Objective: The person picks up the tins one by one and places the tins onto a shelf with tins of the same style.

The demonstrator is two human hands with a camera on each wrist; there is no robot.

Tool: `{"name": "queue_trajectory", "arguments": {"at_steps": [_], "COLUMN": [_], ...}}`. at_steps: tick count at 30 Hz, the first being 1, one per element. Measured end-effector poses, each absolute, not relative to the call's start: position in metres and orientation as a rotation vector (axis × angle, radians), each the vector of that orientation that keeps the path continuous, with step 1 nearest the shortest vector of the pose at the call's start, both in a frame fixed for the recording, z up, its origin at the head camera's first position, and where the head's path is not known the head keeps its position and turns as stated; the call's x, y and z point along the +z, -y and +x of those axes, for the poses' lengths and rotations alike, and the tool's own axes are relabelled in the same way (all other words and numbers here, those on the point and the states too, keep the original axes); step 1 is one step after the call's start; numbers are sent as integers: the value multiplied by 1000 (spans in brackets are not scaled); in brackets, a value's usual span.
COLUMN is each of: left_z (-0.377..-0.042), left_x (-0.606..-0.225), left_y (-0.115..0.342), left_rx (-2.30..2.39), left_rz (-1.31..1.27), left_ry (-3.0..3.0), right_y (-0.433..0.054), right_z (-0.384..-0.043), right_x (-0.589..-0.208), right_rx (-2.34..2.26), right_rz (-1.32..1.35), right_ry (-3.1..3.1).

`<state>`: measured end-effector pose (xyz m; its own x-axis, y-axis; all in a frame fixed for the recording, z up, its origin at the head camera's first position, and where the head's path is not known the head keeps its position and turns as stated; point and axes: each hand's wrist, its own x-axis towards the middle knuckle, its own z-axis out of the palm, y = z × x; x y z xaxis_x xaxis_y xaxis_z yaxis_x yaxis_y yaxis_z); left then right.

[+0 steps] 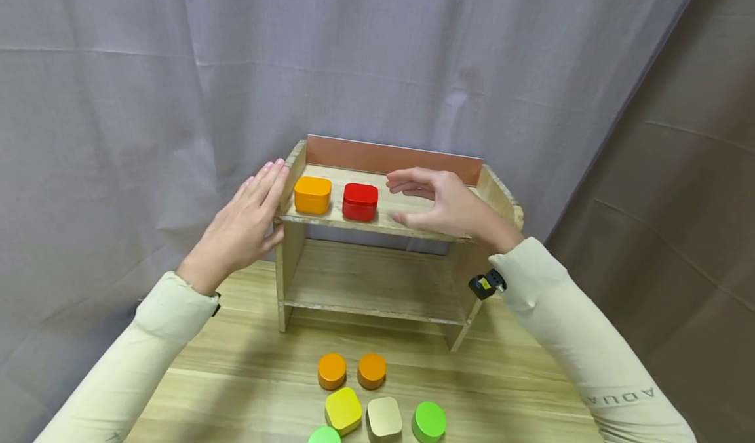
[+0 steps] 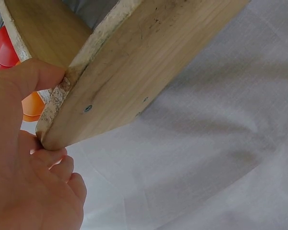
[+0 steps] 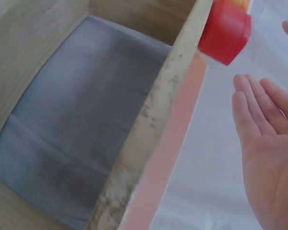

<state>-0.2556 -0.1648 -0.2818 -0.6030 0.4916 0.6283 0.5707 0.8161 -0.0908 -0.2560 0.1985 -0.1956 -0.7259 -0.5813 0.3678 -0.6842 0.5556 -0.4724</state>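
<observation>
Left hand (image 1: 236,227) and right hand (image 1: 454,204) were well apart at the wooden shelf (image 1: 377,279). The left lay with straight fingers against the left side panel (image 2: 101,91), its thumb touching the front edge. The right was poised over the top board with fingers nearly straight, thumb spread from them and nothing between; its fingertips pointed left toward the red container (image 1: 360,202), just beside it but not touching.

That container stood upright near the front of the top board, with an amber container (image 1: 312,195) to its left, by the side panel. A brown strip (image 1: 377,156) ran along the far side, before a grey curtain (image 1: 413,50). On the near part of the counter (image 1: 236,377) were two orange round pieces (image 1: 332,371), then a yellow piece (image 1: 343,411), a cream piece (image 1: 384,419) and a green piece (image 1: 428,421).

The right hand covered some of the top board's right part. A pale green piece (image 1: 324,436) was cut off at the near edge. In the left wrist view the red container showed only partly; in the right wrist view, just the thumb's tip showed.
</observation>
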Motion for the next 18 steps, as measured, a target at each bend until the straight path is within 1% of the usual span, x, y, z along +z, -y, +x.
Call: {"name": "queue_trajectory", "arguments": {"at_steps": [4, 9, 18], "left_z": [-256, -257, -256], "left_x": [-281, -281, -282], "left_y": [167, 169, 171], "left_rx": [-164, -179, -191], "left_rz": [-774, -772, -772], "left_ry": [2346, 2345, 2342], "right_y": [-204, -209, -220], "right_z": [-242, -225, -195], "right_x": [-194, -203, -244], "right_rx": [822, 754, 609], "right_rz": [1127, 1240, 1353], "right_ry": [2609, 2579, 2562]}}
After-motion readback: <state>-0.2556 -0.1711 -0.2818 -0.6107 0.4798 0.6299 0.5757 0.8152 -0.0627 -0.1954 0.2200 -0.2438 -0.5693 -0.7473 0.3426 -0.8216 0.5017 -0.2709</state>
